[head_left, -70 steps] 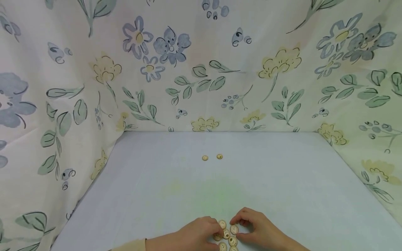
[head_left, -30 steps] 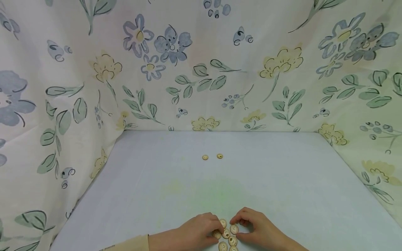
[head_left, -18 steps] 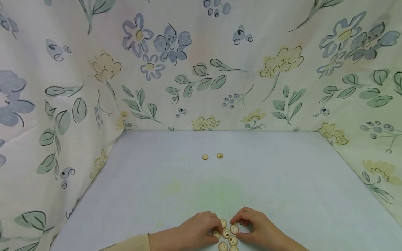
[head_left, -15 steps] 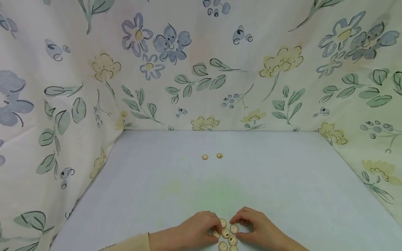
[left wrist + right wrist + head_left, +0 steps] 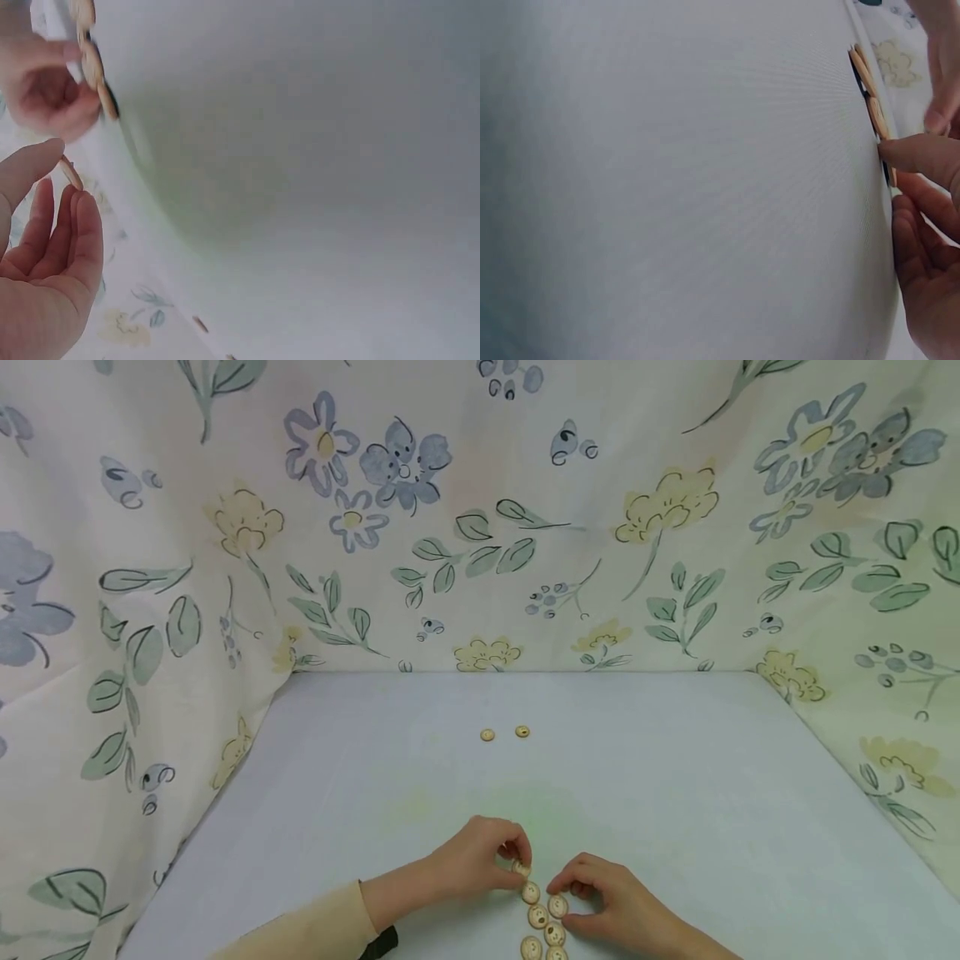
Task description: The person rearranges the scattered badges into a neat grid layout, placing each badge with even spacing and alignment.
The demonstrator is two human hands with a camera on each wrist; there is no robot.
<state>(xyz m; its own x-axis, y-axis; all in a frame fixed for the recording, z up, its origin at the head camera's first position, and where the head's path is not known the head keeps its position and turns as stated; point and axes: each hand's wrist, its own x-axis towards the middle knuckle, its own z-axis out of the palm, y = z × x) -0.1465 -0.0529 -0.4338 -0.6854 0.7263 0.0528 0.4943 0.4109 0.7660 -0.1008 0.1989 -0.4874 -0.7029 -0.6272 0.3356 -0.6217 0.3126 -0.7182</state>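
Between thumb and fingertips my left hand (image 5: 480, 856) pinches a round wooden button (image 5: 521, 867), tilted at the far end of a cluster of similar buttons. In the left wrist view, this button (image 5: 71, 174) stands on edge in the grip. My right hand (image 5: 618, 902) has thumb and forefinger on opposite edges of another button (image 5: 557, 907) lying flat. Left of that one are a button (image 5: 531, 892) and one with a dark mark (image 5: 537, 916). Several more run toward the near edge, partly cut off by the frame.
Two loose buttons, one plain (image 5: 487, 735) and one dark-marked (image 5: 522, 732), lie toward the back of the white table (image 5: 360, 777). Flower-printed cloth (image 5: 480, 602) hangs along the back and both sides. A black item (image 5: 380, 942) shows under the left sleeve.
My left hand has moved away from me, taking the button from the cluster's left side to its far end. My right hand keeps its place on its button.
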